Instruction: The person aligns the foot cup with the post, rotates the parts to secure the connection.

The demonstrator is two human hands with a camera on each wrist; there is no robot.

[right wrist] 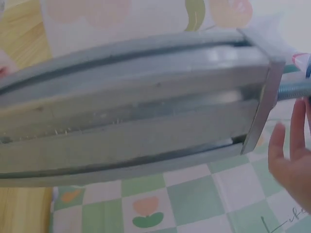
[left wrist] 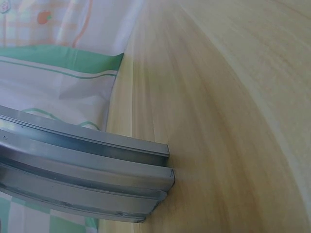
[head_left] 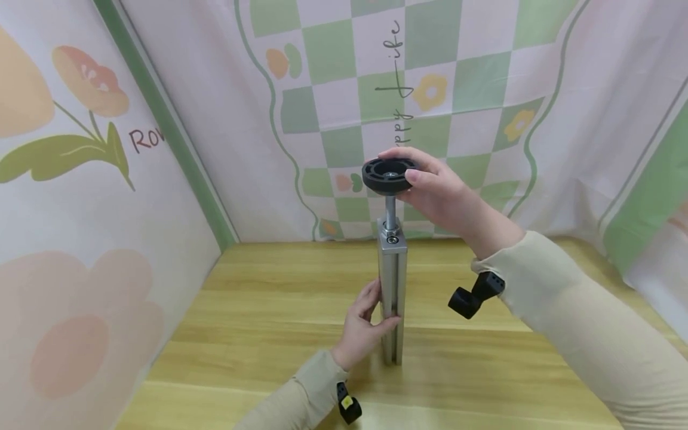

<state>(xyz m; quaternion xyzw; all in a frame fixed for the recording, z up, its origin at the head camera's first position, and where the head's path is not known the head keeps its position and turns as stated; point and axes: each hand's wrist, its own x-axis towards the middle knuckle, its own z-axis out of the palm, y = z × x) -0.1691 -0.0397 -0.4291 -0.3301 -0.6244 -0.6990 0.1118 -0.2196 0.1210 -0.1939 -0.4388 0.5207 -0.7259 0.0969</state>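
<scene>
An aluminium profile [head_left: 394,280] with slotted sides stands upright on the table. Its upper end carries a metal end plate [right wrist: 265,97], from which a threaded rod [head_left: 390,210] rises to a round black levelling foot [head_left: 374,180]. My left hand [head_left: 361,334] grips the profile's lower half, thumb across the near face and fingers at the left side. At the top, my right hand [head_left: 443,194] holds the levelling foot by its right rim between thumb and fingers. The left wrist view shows the profile's lower end [left wrist: 112,179] at the table; no left fingers are clear there.
The wooden table [head_left: 269,316] has its back edge close to a hanging cloth [head_left: 333,107] with a green check print. Another printed cloth [head_left: 107,227] hangs along the left side. Black wrist mounts [head_left: 475,295] stick out from both cuffs.
</scene>
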